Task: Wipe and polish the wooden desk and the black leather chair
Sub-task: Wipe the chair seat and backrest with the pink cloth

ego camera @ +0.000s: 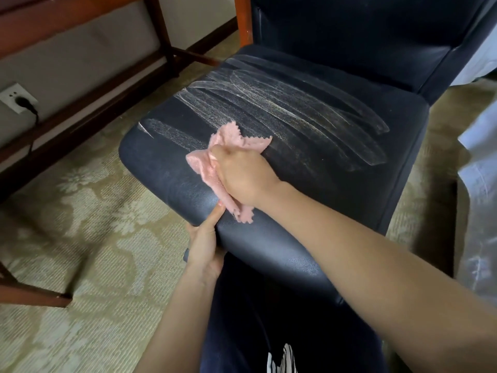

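A: How far along is the chair?
B: About midway, I'd judge. The right hand [239,173] has its grip bunched round a pink cloth [203,164], pressed on the near-left part of the black leather chair seat [336,162]. Whitish wipe streaks [282,103] cover the seat's middle and back; the front edge shows none.
A: The other hand?
B: The left hand [204,246] has its grip round the seat's front corner, thumb on top.
A: The table?
B: Only legs and rails of the wooden table [158,36] show, just beside the chair. Its top is out of view, so I cannot tell. The backrest [349,30] shows no streaks, so buffing the seat and wiping the back seem left
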Available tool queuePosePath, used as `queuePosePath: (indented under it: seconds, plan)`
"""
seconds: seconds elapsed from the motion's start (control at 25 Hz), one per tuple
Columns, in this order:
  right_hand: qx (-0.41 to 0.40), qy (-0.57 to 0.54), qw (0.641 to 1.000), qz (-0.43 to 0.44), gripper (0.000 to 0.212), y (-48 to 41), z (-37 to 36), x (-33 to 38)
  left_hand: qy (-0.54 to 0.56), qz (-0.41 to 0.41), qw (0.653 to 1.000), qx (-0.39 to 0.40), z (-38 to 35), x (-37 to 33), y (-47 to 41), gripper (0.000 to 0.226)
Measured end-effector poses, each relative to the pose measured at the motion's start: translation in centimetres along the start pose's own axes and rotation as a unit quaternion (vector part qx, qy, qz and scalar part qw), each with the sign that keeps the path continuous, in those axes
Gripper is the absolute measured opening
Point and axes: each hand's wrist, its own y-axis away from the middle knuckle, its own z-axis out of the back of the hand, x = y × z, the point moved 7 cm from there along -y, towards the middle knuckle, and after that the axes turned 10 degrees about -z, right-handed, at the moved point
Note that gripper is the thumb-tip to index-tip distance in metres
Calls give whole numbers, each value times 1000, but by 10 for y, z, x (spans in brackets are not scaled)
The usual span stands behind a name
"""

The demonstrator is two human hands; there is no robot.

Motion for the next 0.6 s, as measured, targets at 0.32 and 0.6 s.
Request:
queuePosePath:
  seconds: [0.32, 0.6]
  plan:
    - [-73, -3, 995, -61, 32, 115, 30, -35, 13, 14, 999, 32, -7, 3, 3, 92]
    - [-14, 13, 981, -195, 54, 200, 52, -107, 15, -3, 999, -35, 5, 21, -5, 84]
